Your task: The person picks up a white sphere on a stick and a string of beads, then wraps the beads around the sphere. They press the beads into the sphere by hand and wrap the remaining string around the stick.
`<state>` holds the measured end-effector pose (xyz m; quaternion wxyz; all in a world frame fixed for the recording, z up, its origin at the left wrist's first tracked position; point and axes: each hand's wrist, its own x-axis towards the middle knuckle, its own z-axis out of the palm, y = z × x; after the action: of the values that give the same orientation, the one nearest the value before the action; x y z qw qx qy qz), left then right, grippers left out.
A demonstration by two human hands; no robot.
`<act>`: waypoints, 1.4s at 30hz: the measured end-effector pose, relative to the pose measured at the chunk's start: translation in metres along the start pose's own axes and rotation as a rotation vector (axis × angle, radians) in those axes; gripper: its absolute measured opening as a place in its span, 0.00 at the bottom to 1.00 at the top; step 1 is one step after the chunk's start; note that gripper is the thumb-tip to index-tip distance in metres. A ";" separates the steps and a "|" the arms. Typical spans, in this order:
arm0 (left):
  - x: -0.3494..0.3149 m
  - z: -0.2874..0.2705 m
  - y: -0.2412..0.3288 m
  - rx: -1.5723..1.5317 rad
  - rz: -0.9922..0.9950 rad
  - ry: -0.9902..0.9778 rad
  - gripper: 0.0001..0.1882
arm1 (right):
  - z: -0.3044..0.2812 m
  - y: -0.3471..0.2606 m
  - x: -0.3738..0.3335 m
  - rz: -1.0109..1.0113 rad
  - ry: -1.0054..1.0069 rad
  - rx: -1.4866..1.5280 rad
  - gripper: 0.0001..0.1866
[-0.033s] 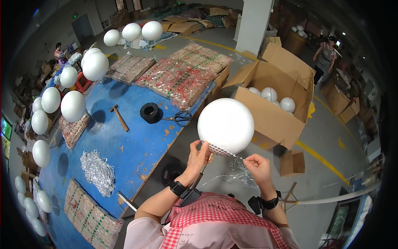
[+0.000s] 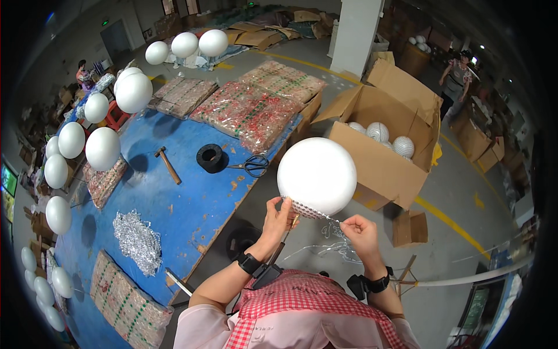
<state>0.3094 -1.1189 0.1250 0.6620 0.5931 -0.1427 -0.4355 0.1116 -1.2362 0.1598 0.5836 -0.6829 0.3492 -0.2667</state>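
Note:
A large white ball point(image 2: 317, 174) is in front of me, with several rows of silver beads wound around its underside. My left hand point(image 2: 279, 220) is at the ball's lower left, thumb and fingers closed on the bead string point(image 2: 311, 212) against the surface. A thin rod point(image 2: 287, 235) shows below the ball beside that hand; its upper end is hidden. Off to the ball's lower right, my right hand point(image 2: 361, 234) pinches the same string and holds it taut. Loose silver string point(image 2: 334, 249) dangles beneath, between my hands.
A blue table point(image 2: 192, 203) at left bears a hammer point(image 2: 168, 166), a black tape roll point(image 2: 210, 158), scissors point(image 2: 254, 166), a silver bead heap point(image 2: 137, 241) and bagged packs point(image 2: 244, 110). White balls point(image 2: 103, 149) line its far side. An open carton point(image 2: 378, 163) holds striped balls. A person point(image 2: 456, 81) stands far right.

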 end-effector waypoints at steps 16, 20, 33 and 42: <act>0.003 0.002 -0.010 0.082 0.100 0.013 0.25 | 0.025 0.044 0.021 0.002 0.060 0.000 0.08; 0.009 0.000 -0.016 0.473 0.225 0.086 0.38 | 0.022 0.038 0.017 0.016 -0.048 -0.234 0.10; -0.004 0.006 0.000 0.379 0.150 0.057 0.51 | -0.010 0.005 -0.006 0.029 -0.176 0.136 0.07; 0.006 0.003 -0.006 0.604 0.240 -0.028 0.56 | -0.010 0.024 -0.004 0.055 -0.182 0.003 0.06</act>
<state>0.3083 -1.1245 0.1187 0.5007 0.7355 -0.3435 -0.3005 0.0973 -1.2406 0.1385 0.6209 -0.6937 0.3129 -0.1881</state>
